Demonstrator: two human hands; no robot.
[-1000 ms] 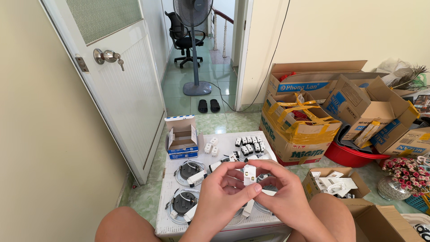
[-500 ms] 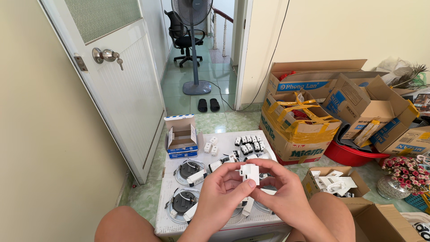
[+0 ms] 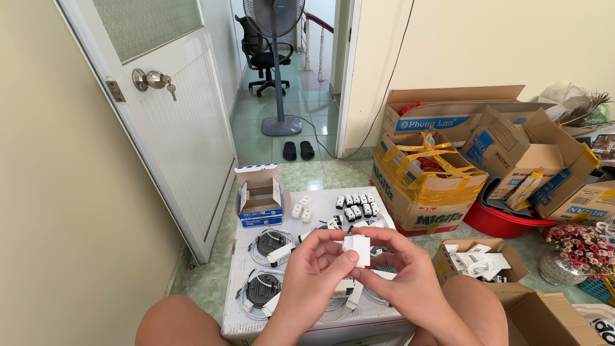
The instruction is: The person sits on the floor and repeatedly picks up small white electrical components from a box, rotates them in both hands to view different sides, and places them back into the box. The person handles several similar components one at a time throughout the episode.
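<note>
Both hands hold one small white plastic block (image 3: 357, 248) above a low white board (image 3: 320, 321). My left hand (image 3: 315, 269) pinches its left side and lower edge with thumb and fingers. My right hand (image 3: 402, 272) cups it from the right, fingers curled over the top. Under the hands lie round recessed light fittings (image 3: 271, 244) with grey centres and white driver boxes. Further back on the board stand a row of small white and black connector blocks (image 3: 355, 205) and an open blue-and-white carton (image 3: 259, 194).
A white door (image 3: 173, 122) with a keyed knob stands open at left. Taped cardboard boxes (image 3: 426, 186) and a red tub (image 3: 506, 219) crowd the right. A small open box of white parts (image 3: 477, 261) sits by my right knee. A pedestal fan (image 3: 277, 70), slippers and an office chair stand beyond.
The white block has been raised slightly and turned between my fingers; both hands stay close together above the board.
</note>
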